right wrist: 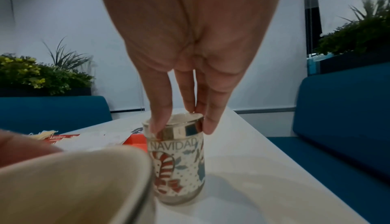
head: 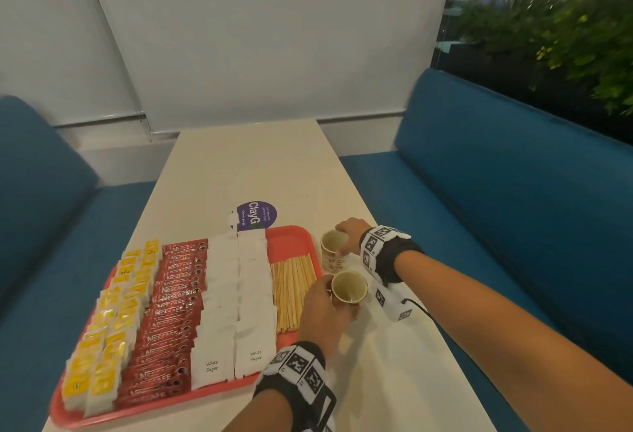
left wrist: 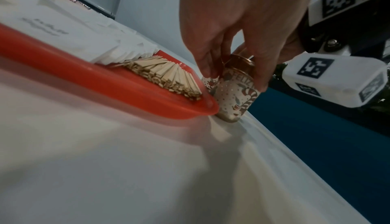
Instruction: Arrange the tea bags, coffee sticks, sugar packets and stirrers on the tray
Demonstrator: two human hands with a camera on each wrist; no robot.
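On the red tray (head: 291, 239) lie rows of yellow tea bags (head: 109, 329), red coffee sticks (head: 171, 311), white sugar packets (head: 236, 294) and wooden stirrers (head: 294, 291). Two small patterned cups stand just right of the tray. My left hand (head: 329, 298) grips the nearer cup (head: 349, 289) from the side; in the left wrist view its fingers (left wrist: 209, 71) wrap that cup (left wrist: 236, 91) beside the tray corner (left wrist: 202, 109). My right hand (head: 342, 239) pinches the rim of the farther cup (head: 334, 253) from above. That cup (right wrist: 179, 157) stands upright on the table.
The pale table (head: 246, 164) carries a round purple sticker (head: 257, 214) behind the tray. Blue benches (head: 513, 174) run along both long sides. Green plants (head: 582, 37) stand behind the right bench. The table's right edge is close to the cups.
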